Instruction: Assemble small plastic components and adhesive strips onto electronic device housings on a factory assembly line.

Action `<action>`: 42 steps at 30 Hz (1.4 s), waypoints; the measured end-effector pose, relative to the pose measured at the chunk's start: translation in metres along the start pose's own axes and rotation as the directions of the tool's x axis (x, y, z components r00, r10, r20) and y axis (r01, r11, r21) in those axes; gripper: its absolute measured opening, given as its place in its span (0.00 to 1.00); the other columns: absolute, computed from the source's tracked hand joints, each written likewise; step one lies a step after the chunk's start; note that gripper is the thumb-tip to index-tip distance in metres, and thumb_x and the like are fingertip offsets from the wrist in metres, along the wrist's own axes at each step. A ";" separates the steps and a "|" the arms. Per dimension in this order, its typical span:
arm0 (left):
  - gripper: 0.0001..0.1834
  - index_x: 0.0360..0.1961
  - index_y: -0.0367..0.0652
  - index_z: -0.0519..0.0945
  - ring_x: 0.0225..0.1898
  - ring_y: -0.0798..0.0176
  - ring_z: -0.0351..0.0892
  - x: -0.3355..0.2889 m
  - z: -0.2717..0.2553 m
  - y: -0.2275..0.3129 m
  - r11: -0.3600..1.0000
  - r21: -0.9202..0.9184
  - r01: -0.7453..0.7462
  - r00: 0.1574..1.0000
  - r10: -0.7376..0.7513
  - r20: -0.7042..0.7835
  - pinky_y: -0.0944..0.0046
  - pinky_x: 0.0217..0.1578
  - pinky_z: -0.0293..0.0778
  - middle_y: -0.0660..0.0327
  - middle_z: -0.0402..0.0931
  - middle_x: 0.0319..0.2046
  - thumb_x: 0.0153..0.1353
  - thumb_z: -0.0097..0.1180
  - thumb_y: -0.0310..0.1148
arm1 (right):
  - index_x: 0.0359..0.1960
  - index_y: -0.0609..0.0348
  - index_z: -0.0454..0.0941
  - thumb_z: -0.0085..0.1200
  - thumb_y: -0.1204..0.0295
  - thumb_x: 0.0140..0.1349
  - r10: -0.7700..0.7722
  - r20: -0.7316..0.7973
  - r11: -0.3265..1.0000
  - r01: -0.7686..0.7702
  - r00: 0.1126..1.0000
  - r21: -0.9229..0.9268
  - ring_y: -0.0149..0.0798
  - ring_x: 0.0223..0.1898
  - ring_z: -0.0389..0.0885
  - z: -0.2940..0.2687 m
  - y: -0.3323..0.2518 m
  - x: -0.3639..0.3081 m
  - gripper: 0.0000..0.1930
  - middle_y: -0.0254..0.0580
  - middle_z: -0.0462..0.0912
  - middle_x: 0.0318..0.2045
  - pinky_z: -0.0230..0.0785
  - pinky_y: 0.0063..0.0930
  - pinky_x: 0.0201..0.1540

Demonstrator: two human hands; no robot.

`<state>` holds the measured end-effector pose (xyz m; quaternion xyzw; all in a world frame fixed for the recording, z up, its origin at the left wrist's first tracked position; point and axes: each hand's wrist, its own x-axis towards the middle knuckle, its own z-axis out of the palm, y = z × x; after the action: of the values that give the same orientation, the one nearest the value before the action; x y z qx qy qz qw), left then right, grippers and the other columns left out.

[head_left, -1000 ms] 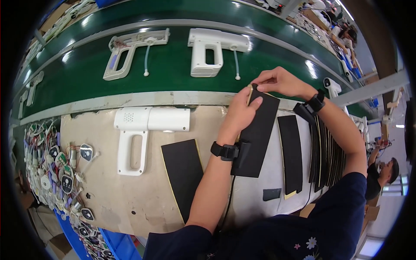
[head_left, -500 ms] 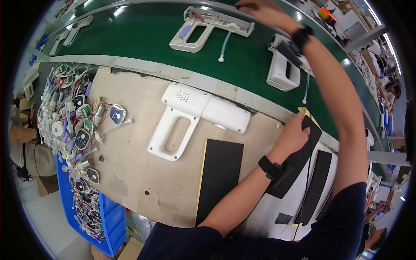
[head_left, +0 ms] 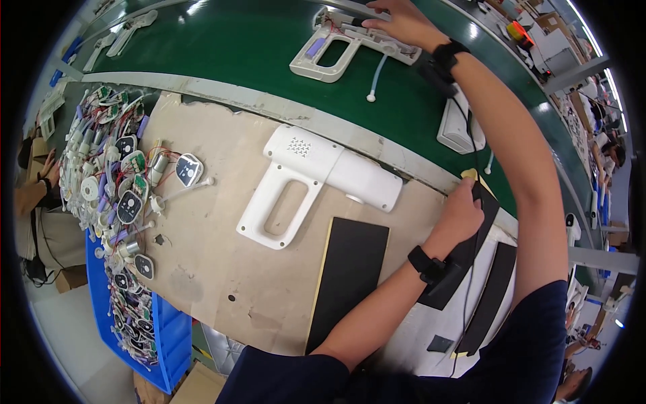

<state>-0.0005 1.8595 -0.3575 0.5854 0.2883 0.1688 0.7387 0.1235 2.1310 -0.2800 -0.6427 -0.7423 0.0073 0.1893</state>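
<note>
My left hand [head_left: 461, 217] is closed on the upper end of a black foam sheet [head_left: 452, 275], where yellow backing shows at the corner. My right hand [head_left: 402, 21] reaches over the green belt to an opened white gun-shaped housing [head_left: 321, 69] with wires and a purple cylinder inside. At its fingertips is a small black piece [head_left: 358, 22], touching the housing's upper part. Nearer me on the bench lies a closed white gun-shaped housing [head_left: 346, 176] with screw holes. Another black foam sheet [head_left: 350, 273] with yellow edges lies below it.
A heap of wired electronic parts [head_left: 101, 175] covers the bench's left end, above a blue bin [head_left: 171, 343] of similar parts. A second housing [head_left: 454, 131] sits on the green belt [head_left: 229, 47], partly behind my right arm. A black strip [head_left: 491, 296] lies at right.
My right hand has come down toward the open housing, bringing the small black piece onto it. The belt's housings appear shifted right. My left hand still holds the foam sheet.
</note>
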 end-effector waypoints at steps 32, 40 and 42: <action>0.15 0.51 0.32 0.70 0.37 0.63 0.81 0.002 -0.016 0.006 0.737 -0.628 0.250 0.947 -0.051 0.316 0.64 0.36 0.79 0.55 0.77 0.40 0.63 0.51 0.21 | 0.49 0.69 0.78 0.54 0.75 0.65 0.366 0.580 0.752 -0.598 0.728 0.277 0.30 0.37 0.76 -0.129 -0.030 -0.342 0.13 0.39 0.78 0.35 0.70 0.25 0.42; 0.31 0.63 0.27 0.60 0.61 0.46 0.69 -0.001 -0.010 -0.001 0.982 -0.157 0.107 0.976 -0.073 0.206 0.58 0.60 0.64 0.39 0.69 0.58 0.59 0.51 0.25 | 0.50 0.64 0.77 0.47 0.77 0.67 0.267 0.174 0.913 -0.307 0.948 0.268 0.35 0.48 0.77 -0.145 -0.006 -0.262 0.12 0.44 0.79 0.47 0.69 0.30 0.52; 0.31 0.63 0.26 0.59 0.62 0.45 0.67 -0.008 -0.011 0.007 0.994 -0.065 0.093 0.978 -0.079 0.192 0.59 0.61 0.63 0.38 0.67 0.59 0.59 0.51 0.26 | 0.52 0.63 0.76 0.47 0.79 0.66 -0.048 0.126 0.976 0.019 0.991 0.219 0.39 0.50 0.75 -0.125 -0.031 -0.216 0.13 0.43 0.77 0.47 0.66 0.29 0.56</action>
<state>-0.0132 1.8654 -0.3503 0.5583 0.2352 0.0908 0.7904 0.1523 1.8899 -0.2148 -0.6037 -0.7586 0.1272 0.2096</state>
